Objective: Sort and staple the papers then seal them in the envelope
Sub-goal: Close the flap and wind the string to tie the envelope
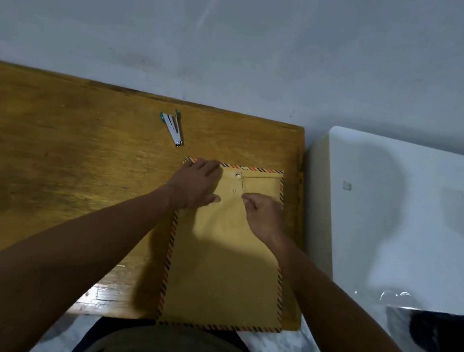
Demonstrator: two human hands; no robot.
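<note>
A tan envelope (225, 250) edged in red-and-dark diagonal stripes lies flat at the right end of a wooden desk (60, 165), its flap folded down at the far end, two small round fasteners showing, and its near edge overhanging the desk. A white stapler (173, 128) with green trim lies apart, farther back.

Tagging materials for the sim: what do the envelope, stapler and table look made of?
Envelope: matte yellow-brown paper by its look, striped printed border, two small shiny fasteners near the flap, probably metal.
Stapler: white body with green ends, likely plastic over metal; a shiny tip shows at its near end.
Table: wood or wood veneer, grain visible, glossy varnish with a light reflection at the near edge.
</note>
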